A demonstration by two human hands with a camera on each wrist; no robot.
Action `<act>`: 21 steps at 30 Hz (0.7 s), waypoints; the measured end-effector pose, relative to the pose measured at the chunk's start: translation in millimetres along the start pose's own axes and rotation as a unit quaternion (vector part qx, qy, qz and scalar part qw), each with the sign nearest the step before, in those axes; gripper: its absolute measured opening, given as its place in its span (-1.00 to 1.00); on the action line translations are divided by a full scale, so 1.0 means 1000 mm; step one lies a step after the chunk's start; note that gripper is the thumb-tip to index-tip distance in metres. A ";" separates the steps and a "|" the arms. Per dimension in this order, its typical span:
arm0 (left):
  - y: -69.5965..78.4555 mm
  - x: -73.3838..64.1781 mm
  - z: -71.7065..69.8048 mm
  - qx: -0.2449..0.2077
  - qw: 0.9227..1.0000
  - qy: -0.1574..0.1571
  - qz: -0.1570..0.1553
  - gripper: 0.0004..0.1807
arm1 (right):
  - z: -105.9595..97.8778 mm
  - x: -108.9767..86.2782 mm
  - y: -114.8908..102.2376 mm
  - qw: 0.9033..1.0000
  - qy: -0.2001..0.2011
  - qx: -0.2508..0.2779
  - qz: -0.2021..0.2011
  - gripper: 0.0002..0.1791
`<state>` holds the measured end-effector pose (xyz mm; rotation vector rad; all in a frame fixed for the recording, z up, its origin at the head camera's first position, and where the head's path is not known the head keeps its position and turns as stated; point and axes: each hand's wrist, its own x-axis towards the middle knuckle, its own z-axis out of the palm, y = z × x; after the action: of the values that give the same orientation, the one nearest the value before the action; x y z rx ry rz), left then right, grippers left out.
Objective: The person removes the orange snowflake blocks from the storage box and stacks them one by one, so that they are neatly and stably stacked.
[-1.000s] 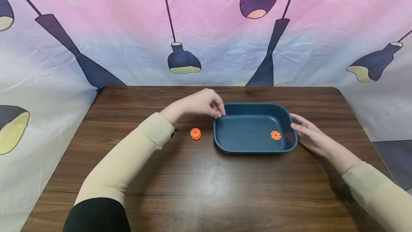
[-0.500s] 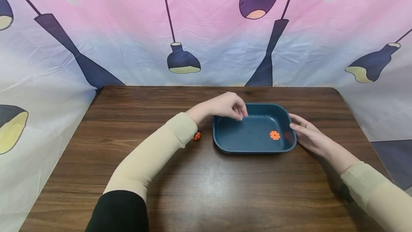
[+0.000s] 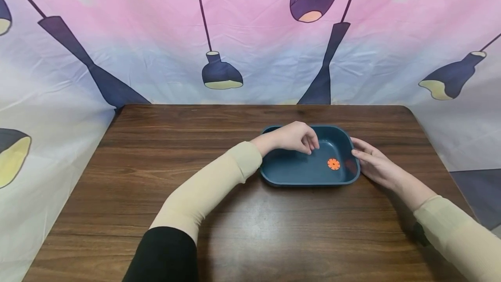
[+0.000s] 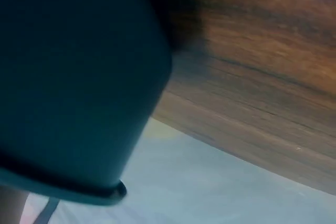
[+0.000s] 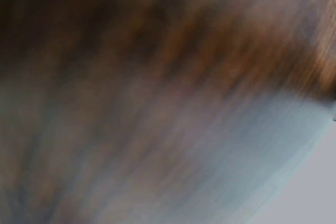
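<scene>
A dark teal tray (image 3: 299, 184) stands on the wooden table, its outer wall (image 4: 79, 87) large in the left wrist view. Inside, toward its right end, lies a flat orange notched disc (image 3: 333, 164). My left hand (image 3: 297, 137) hangs over the tray, fingers bent loosely downward, a little left of the disc; I see nothing between them. At the tray's right end my right hand (image 3: 377, 164) grips the wall, thumb at the rim and fingers along the outside. The other orange discs are hidden by the left forearm.
The brown wooden table (image 3: 129, 186) extends around the tray, and its bare grain (image 5: 210, 51) is blurred in the right wrist view. A patterned cloth (image 3: 156, 55) hangs behind the table's far edge.
My left hand has moved rightward from the tray's left rim to above its middle, close to the disc. Its sleeve now covers the orange discs on the table. My right hand stays put.
</scene>
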<state>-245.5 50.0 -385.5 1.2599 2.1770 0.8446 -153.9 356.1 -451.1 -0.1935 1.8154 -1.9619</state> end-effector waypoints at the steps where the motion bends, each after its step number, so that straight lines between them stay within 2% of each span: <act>1: 0.001 0.002 0.002 -0.001 1.000 -0.002 0.000 -0.74 | 0.000 0.000 0.000 1.000 -0.002 0.001 0.000 -0.60; 7: 0.006 0.012 0.012 0.016 1.000 -0.014 0.005 -0.72 | -0.002 -0.001 0.000 1.000 -0.014 0.015 0.006 -0.60; 12: 0.009 0.018 0.019 0.028 0.999 -0.020 0.006 -0.67 | -0.002 -0.001 0.001 1.000 -0.009 -0.004 0.008 -0.60; 21: 0.011 0.022 0.032 0.041 0.999 -0.028 0.007 -0.59 | -0.002 0.001 0.000 1.000 -0.013 -0.004 0.004 -0.60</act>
<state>-227.8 82.2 -401.8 1.3234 2.1792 0.7235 -155.4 357.3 -451.6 -0.2127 1.8054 -1.9366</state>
